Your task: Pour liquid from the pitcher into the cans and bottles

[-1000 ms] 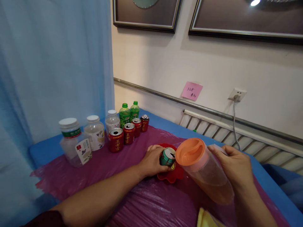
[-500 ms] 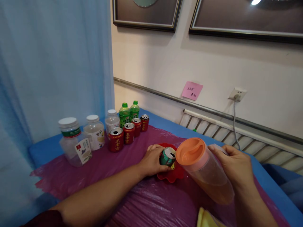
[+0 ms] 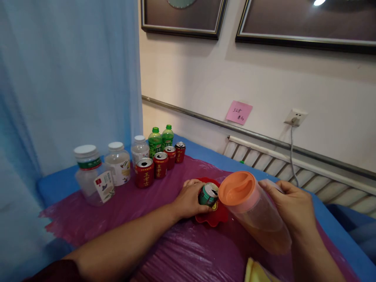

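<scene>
- A green can (image 3: 207,198) was held by the left hand (image 3: 190,199), with the thumb curled around its near side and the fingers partly hidden behind it.
- The can was placed at the fingertip side of that hand, over a red scalloped tray (image 3: 219,219); whether the tray was touched by the can could not be told.
- The handle of a clear pitcher (image 3: 261,225) was gripped by the right hand (image 3: 296,205), which was closed around it.
- The pitcher was held to the left of the right hand, tilted so that its orange lid (image 3: 237,188) was pointed toward the can; brownish liquid was seen low inside.
- The lid's edge was brought right up to the can's rim, between the two hands; contact could not be made out.
- The tray was set on purple plastic sheeting (image 3: 182,246), which was spread over a blue bench (image 3: 202,149).
- Beyond the left forearm, four red cans (image 3: 144,174) were lined up, with three white-lidded jars (image 3: 119,166) and two green bottles (image 3: 155,143) grouped behind and beside them.
- A yellow item (image 3: 255,272) was cut off by the bottom edge.
</scene>
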`<state>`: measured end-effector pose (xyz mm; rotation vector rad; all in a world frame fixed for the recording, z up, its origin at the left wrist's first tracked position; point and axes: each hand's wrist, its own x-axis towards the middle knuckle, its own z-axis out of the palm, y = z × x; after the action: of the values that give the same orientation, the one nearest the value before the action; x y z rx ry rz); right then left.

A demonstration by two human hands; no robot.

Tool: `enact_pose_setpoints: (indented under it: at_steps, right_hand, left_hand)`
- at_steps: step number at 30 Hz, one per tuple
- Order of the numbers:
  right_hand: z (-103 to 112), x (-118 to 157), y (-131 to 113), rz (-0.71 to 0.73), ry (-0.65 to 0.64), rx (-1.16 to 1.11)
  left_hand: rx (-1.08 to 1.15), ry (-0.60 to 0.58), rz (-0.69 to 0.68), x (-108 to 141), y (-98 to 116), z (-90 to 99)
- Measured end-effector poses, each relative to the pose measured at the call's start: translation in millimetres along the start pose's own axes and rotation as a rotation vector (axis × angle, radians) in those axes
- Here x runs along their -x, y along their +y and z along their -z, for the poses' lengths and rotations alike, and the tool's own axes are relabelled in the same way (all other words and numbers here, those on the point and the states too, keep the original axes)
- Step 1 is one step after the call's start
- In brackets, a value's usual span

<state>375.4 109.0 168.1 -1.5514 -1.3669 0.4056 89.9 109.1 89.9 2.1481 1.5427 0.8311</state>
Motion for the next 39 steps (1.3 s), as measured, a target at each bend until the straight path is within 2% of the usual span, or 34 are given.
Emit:
enact_pose_setpoints:
  at_steps: [34,39]
  right_hand:
    - [-0.6,-3.1,-1.0,-0.014,0.004,-0.049]
    - [-4.0,-8.7,10.2,0.025,-0.003,-0.111]
  left_hand:
    - [0.034,0.023,0.021,1.1,0.4,0.2]
    - [0.063,0.041,0.038,1.3,-0.9,-0.7]
